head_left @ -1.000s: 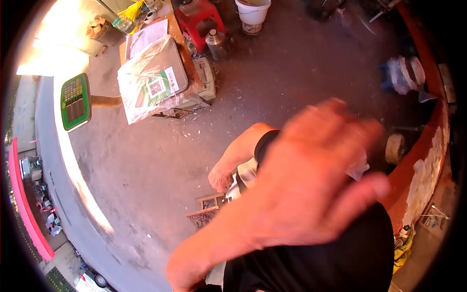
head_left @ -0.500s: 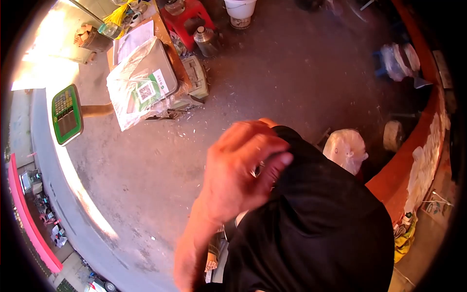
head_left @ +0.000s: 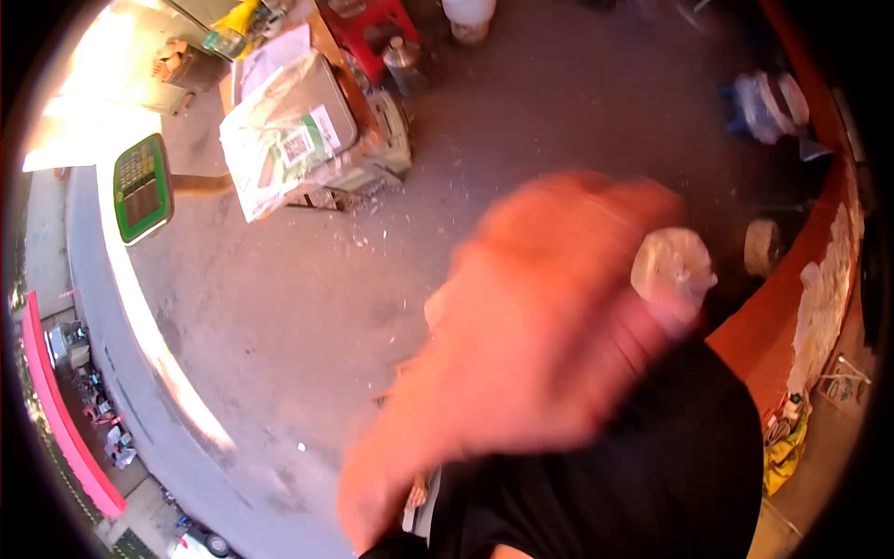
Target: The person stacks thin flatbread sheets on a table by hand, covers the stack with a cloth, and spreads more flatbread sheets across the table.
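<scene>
Head view puts a pale, plastic-wrapped bundle (head_left: 669, 261) at the fingertips of my left hand (head_left: 563, 303); they overlap in my sight, and I cannot tell whether they touch. Blur hides whether that hand is clenched or loose. Past its wrist side shows a sliver of my right hand (head_left: 433, 307), its grip hidden. My black clothing (head_left: 652, 456) lies below. Farther off stand a plastic-covered scale (head_left: 270, 140) with its green-edged display (head_left: 142, 191), a metal flask (head_left: 403, 63) and a red stool (head_left: 372, 39).
</scene>
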A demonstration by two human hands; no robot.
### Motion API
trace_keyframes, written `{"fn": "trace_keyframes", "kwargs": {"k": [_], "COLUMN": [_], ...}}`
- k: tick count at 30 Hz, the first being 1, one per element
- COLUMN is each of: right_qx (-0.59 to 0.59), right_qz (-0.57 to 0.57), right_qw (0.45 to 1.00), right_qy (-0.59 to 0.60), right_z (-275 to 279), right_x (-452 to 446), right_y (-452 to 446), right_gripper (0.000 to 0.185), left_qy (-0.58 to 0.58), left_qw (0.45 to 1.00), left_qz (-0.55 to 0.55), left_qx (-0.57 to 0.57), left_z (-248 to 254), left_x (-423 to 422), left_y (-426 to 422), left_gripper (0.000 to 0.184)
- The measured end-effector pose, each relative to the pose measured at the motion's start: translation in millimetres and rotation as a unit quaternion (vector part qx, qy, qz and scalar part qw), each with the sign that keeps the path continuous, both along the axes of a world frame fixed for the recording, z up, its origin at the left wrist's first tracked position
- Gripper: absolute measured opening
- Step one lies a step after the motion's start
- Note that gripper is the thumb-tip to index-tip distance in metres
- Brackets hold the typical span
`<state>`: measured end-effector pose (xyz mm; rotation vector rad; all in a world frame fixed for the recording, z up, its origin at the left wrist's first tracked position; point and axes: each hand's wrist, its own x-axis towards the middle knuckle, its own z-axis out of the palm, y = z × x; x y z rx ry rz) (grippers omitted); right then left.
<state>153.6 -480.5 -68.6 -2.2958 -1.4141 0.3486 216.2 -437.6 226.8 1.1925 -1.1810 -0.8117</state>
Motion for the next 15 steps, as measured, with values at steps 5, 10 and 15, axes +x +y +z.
{"fn": "trace_keyframes", "kwargs": {"k": [5,10,15], "right_qx": [-0.004,-0.027,-0.014], "right_qz": [0.007,-0.036,-0.034], "right_qw": [1.000,0.999,0.999], "right_qy": [-0.012,-0.001,-0.004], "right_z": [1,-11,-3], "right_x": [10,-2,0], "right_y": [40,15,45], "right_gripper": [0.062,0.060,0.058], "left_qy": [-0.351,-0.414,-0.025], "left_qw": [0.901,0.896,0.995], "left_qz": [-0.204,0.031,-0.031], "left_qx": [0.150,0.160,-0.088], "left_z": [-5,-107,-1], "left_x": [-33,29,-39], "left_y": [3,37,19], "left_gripper": [0.025,0.031,0.036]}}
